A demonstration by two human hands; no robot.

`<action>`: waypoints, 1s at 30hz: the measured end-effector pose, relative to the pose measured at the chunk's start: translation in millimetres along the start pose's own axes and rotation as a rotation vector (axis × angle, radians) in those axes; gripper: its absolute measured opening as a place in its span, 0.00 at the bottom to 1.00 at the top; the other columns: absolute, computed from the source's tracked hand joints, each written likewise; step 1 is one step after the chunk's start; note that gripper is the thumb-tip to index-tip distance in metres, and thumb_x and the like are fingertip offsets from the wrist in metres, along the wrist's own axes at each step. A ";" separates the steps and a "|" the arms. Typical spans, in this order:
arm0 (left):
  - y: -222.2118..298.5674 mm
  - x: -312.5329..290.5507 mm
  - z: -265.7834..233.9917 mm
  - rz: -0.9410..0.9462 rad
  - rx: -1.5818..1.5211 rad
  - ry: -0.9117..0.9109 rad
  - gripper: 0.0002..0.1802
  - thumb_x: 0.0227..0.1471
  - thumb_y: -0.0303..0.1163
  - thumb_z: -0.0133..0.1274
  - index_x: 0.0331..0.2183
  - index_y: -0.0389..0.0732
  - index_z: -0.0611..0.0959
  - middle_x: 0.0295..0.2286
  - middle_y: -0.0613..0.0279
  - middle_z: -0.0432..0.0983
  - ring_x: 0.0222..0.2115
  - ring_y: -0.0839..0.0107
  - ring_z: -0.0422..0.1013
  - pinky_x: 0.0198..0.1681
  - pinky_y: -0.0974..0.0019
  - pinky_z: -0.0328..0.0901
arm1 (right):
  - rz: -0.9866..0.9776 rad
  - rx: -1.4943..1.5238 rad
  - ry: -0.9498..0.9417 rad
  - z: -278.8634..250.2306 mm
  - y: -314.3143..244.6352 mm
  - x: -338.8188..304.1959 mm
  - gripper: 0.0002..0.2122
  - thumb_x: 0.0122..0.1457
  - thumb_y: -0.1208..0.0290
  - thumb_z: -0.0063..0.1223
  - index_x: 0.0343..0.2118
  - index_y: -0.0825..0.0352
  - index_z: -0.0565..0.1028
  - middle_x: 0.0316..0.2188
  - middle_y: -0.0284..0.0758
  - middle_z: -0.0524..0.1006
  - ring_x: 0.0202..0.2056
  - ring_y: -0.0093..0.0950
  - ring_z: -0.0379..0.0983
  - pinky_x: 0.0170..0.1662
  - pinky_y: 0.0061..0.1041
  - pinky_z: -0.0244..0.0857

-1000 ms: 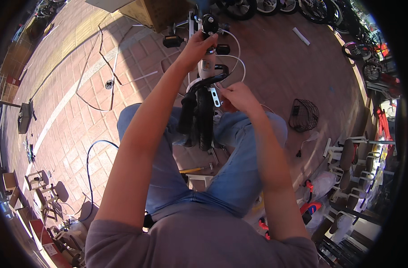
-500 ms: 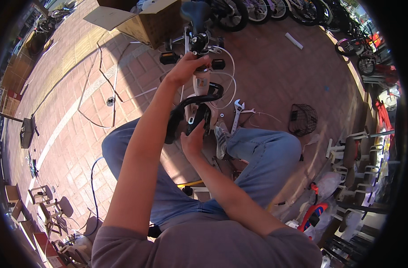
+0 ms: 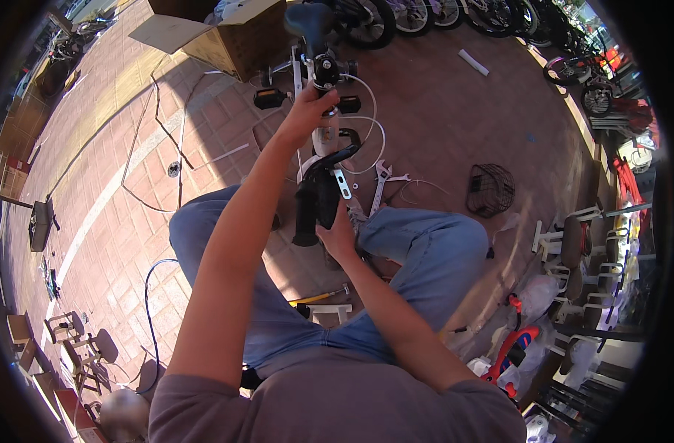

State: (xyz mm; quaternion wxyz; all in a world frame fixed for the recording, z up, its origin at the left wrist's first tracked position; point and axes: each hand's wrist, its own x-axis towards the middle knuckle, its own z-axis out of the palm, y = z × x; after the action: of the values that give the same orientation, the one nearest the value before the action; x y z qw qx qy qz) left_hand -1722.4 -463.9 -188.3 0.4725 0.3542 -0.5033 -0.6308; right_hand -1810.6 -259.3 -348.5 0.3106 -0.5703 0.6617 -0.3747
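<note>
Between my knees stands a small bike with a white frame, a dark saddle at its far end and black pedals with orange reflectors. My left hand is wrapped round the upright tube below the saddle. Nearer to me is a bent black handlebar, its thick grip pointing toward me. Beside it, my right hand is closed on the lower end of a black curved part, its fingers partly hidden. A slotted silver bracket shows at that part's right side. White cables loop out to the right.
An adjustable wrench and a smaller spanner lie right of the bike. Farther right is a black wire basket. A yellow-handled hammer lies between my legs. An open cardboard box stands far left; parked bikes line the back.
The black curved part and handlebar have turned, bringing the slotted bracket to the right and the grip toward me. My right hand has moved slightly right and nearer; my left keeps its hold.
</note>
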 end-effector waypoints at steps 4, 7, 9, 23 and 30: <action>5.1 -4.1 -18.1 -0.022 0.046 -0.002 0.09 0.54 0.34 0.50 0.35 0.41 0.74 0.29 0.70 0.71 0.31 0.80 0.65 0.37 0.74 0.61 | 0.038 -0.013 0.026 16.9 -8.3 -2.9 0.46 0.39 0.72 0.63 0.60 0.66 0.45 0.48 0.52 0.63 0.49 0.48 0.62 0.51 0.37 0.58; 5.6 -0.2 -20.9 -0.013 0.019 -0.055 0.08 0.54 0.34 0.50 0.34 0.40 0.74 0.29 0.69 0.71 0.31 0.80 0.65 0.37 0.74 0.60 | 0.109 -0.001 -0.066 6.0 -18.9 1.8 0.47 0.39 0.73 0.63 0.60 0.66 0.42 0.47 0.51 0.64 0.50 0.48 0.61 0.51 0.37 0.58; 3.8 3.4 -25.8 -0.035 0.057 -0.094 0.08 0.54 0.34 0.49 0.33 0.39 0.75 0.29 0.68 0.72 0.33 0.79 0.67 0.39 0.74 0.61 | 0.176 -0.018 -0.124 -16.1 -22.1 10.0 0.34 0.38 0.75 0.62 0.52 0.68 0.59 0.46 0.50 0.65 0.46 0.47 0.64 0.48 0.37 0.61; 32.7 1.0 -31.3 -0.012 0.073 -0.101 0.15 0.44 0.34 0.55 0.35 0.35 0.79 0.34 0.62 0.74 0.39 0.74 0.66 0.46 0.71 0.56 | -0.146 0.564 -0.586 -128.4 -144.0 189.5 0.17 0.55 0.74 0.49 0.48 0.70 0.69 0.43 0.30 0.71 0.44 0.19 0.65 0.51 0.20 0.56; 39.6 7.0 -33.1 -0.062 0.204 -0.215 0.13 0.45 0.32 0.52 0.34 0.35 0.80 0.27 0.67 0.73 0.30 0.78 0.65 0.36 0.73 0.58 | 0.013 0.635 -0.812 -111.2 -115.4 218.6 0.20 0.57 0.71 0.50 0.52 0.68 0.65 0.46 0.28 0.69 0.47 0.19 0.62 0.53 0.19 0.53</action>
State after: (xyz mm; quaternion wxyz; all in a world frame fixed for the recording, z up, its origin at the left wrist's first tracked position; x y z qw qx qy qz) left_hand -1684.5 -482.4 -157.7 0.3579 0.3459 -0.6013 -0.6250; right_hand -1877.8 -467.3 -188.3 0.7028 -0.5431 0.3449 -0.3034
